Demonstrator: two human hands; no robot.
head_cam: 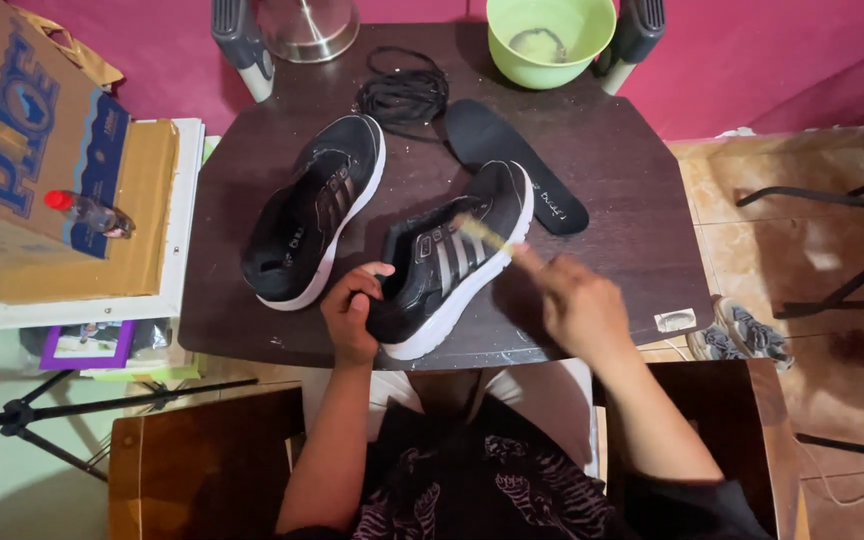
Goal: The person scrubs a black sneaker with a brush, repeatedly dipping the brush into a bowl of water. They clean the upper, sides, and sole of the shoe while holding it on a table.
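Nearest the camera, the left hand (350, 312) is closed around the heel of a black sneaker with a white sole (450, 258), thumb over the collar, steadying it on the front part of the dark desk (632, 240). The right hand (577, 300) is blurred; its fingers are curled around a thin light-coloured brush (487, 235), whose tip lies against the side stripes of that shoe. How firmly it is gripped cannot be told.

Just left of the held shoe stands a second black sneaker (314, 210), apart from it, toe pointing to the far side. Beyond the held shoe's toe lies a black insole (512, 160), flat on the desk. Further back sits a bundle of black laces (402, 92). At the far edge stand a green bowl (550, 38) and a metal lamp base (307, 28).

Off the desk to the left, a small red-capped bottle (87, 212) lies on a cardboard box (22, 130).
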